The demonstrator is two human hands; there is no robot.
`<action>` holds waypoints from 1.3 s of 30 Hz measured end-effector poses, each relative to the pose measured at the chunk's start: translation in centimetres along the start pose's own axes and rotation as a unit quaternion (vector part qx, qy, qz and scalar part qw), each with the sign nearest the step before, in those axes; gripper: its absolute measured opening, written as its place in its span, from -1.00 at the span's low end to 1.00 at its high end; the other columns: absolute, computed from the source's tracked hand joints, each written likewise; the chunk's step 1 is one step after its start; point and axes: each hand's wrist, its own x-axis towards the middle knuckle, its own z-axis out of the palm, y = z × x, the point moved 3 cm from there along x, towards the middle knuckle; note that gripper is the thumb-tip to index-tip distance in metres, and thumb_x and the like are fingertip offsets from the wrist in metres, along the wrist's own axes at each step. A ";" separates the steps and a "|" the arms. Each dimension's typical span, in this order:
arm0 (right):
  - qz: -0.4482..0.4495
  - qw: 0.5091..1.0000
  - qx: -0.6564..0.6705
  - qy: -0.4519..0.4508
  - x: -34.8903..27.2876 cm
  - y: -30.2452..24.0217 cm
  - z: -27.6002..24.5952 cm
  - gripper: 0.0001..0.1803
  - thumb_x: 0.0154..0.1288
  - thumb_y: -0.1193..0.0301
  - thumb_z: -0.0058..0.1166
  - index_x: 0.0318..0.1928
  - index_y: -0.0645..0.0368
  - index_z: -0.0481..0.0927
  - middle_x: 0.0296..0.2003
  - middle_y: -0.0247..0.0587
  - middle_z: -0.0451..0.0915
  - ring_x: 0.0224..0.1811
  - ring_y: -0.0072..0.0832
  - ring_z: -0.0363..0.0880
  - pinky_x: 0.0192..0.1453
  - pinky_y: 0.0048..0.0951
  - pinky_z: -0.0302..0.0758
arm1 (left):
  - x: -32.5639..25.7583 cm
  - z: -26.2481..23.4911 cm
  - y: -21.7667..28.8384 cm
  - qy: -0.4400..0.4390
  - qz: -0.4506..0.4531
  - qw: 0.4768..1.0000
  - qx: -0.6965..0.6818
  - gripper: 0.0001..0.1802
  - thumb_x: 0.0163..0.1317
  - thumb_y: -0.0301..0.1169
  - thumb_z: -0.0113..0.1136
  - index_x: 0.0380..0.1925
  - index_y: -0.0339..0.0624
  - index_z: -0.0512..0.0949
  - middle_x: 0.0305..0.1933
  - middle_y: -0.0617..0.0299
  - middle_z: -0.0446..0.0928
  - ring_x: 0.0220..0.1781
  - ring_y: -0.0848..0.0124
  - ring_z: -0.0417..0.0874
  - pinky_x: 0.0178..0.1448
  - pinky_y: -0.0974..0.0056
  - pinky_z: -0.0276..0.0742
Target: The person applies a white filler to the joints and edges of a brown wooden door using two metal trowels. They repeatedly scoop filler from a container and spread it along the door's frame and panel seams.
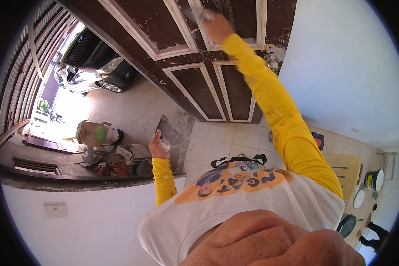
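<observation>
My right hand (218, 27), at the end of a yellow sleeve, reaches up to a dark brown panelled door (190, 84) with whitish moulding frames. It is closed on a blurred, silvery flat blade (204, 17) that looks like a putty knife, held against or close to the moulding. Lower left, my left hand (158, 147) grips a thin dark flat plate (166, 128) by its edge. Pale paste smears the plate and my fingers. A round metal doorknob (271, 61) sits on the door beneath my right forearm.
Beyond the doorway a dark car (97, 62) is parked. A bucket (89, 133) with a green item and piled bags (124, 157) stand outside. At right are a yellowish table (343, 170) and several tubs (373, 180). A wall switch (55, 210) is at lower left.
</observation>
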 end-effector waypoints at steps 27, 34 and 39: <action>0.384 0.561 0.235 0.694 -74.2 11.6 -26.4 -0.49 0.17 0.42 0.20 0.12 0.38 0.45 -0.19 -0.11 0.58 -0.24 -0.34 0.59 -0.28 -0.38 0.57 | -32.8 27.9 -43.0 -0.767 -0.437 0.331 0.332 -0.34 0.35 0.09 0.06 0.16 -0.27 0.48 0.20 0.14 0.50 0.21 0.41 0.45 0.33 0.31 0.26; 0.640 0.616 0.190 0.417 -68.1 21.4 -28.7 -0.72 0.28 0.38 0.07 -0.03 0.19 0.59 -0.18 -0.18 0.63 -0.14 -0.38 0.61 -0.02 -0.39 0.54 | -32.9 27.4 -48.8 -0.505 -0.451 0.651 0.344 -0.54 0.26 -0.06 0.21 -0.05 -0.21 0.57 -0.18 0.28 0.45 -0.14 0.43 0.41 0.00 0.31 0.33; 0.382 0.781 -0.494 0.013 -66.2 28.3 -32.1 -0.65 0.34 0.26 -0.08 -0.01 0.19 0.60 0.01 0.03 0.59 0.17 0.00 0.47 0.40 -0.07 0.23 | -25.0 27.7 -51.6 -0.479 -0.286 0.749 0.356 -0.56 0.26 -0.13 0.19 -0.03 -0.24 0.59 -0.15 0.25 0.53 -0.20 0.45 0.45 -0.05 0.32 0.36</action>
